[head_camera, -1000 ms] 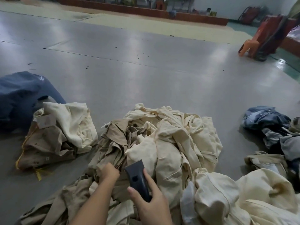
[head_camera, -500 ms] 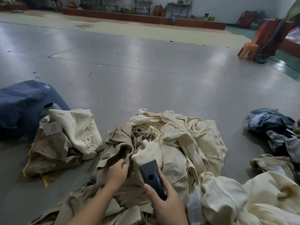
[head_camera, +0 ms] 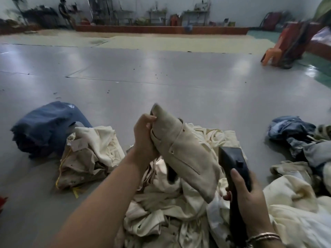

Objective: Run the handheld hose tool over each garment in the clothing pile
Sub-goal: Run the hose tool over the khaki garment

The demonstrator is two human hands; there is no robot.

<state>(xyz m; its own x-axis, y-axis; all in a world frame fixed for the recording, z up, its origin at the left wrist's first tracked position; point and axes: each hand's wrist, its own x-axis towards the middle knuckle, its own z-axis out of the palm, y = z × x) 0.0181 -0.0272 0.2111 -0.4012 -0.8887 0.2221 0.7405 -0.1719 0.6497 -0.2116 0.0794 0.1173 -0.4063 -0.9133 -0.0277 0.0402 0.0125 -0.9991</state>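
**Desk:** What's nearest you?

**Me:** At five o'clock my right hand (head_camera: 250, 199) wraps its fingers round the dark handheld tool (head_camera: 234, 169), thumb lying along its face, head pointing up and away. Bangles (head_camera: 263, 237) sit on that wrist.

**Desk:** And the left?

**Me:** My left hand (head_camera: 145, 135), dead centre, grips a tan garment (head_camera: 182, 154) by its upper edge and holds it lifted above the cream clothing pile (head_camera: 161, 208), which spreads out towards six o'clock. The tool's head is just beside the garment's right edge; I can't tell whether they touch.

**Desk:** Further out?

**Me:** At nine o'clock, a smaller tan-and-cream heap (head_camera: 89, 154) with a blue bundle (head_camera: 46, 127) behind it. At three o'clock, denim pieces (head_camera: 290, 129). At one o'clock, far off, an orange plastic chair (head_camera: 272, 52) on the grey floor (head_camera: 161, 77).
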